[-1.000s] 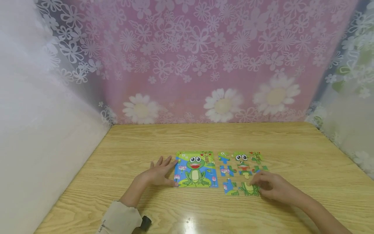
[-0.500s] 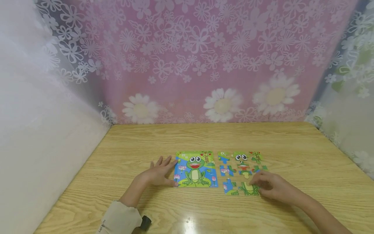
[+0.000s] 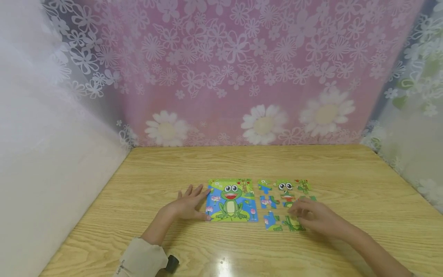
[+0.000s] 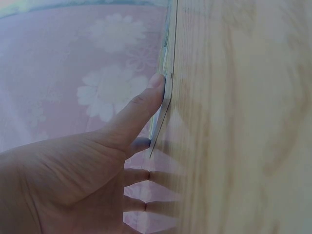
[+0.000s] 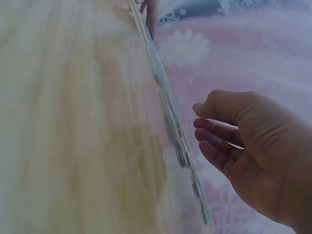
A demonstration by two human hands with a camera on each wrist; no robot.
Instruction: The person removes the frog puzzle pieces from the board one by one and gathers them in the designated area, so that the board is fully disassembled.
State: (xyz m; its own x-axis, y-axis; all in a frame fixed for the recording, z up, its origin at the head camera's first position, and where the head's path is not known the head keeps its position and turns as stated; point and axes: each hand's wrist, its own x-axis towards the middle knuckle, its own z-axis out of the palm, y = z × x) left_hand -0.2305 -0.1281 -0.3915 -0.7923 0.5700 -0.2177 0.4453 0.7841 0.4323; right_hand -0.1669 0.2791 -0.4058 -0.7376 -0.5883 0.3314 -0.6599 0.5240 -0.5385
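Note:
My left hand (image 3: pixel 188 207) lies at the left side of a square frog picture board (image 3: pixel 230 209), fingers spread. Its thumb (image 4: pixel 139 109) touches the board's edge. Right of the board, jigsaw puzzle pieces lie apart in rows: a piece with frog eyes (image 3: pixel 285 186), a lotus piece (image 3: pixel 269 202), a bottom-left corner piece (image 3: pixel 272 222) and a frog-leg piece (image 3: pixel 292 224), among others. Over the lower right pieces hovers my right hand (image 3: pixel 320 220), its fingers loosely bent. In the right wrist view no piece shows in that hand (image 5: pixel 258 141). It partly covers the middle and bottom rows.
The wooden table (image 3: pixel 166 165) reaches back to a pink flowered cloth (image 3: pixel 221 77). Pale cloth (image 3: pixel 62 154) hangs on the left, and a floral one (image 3: pixel 415 115) on the right. A dark object (image 3: pixel 172 264) sits by the left sleeve (image 3: pixel 142 257).
My right hand has lifted off the frog-leg piece and shifted a little left and away from me, now covering part of the middle row. My left hand stays where it was.

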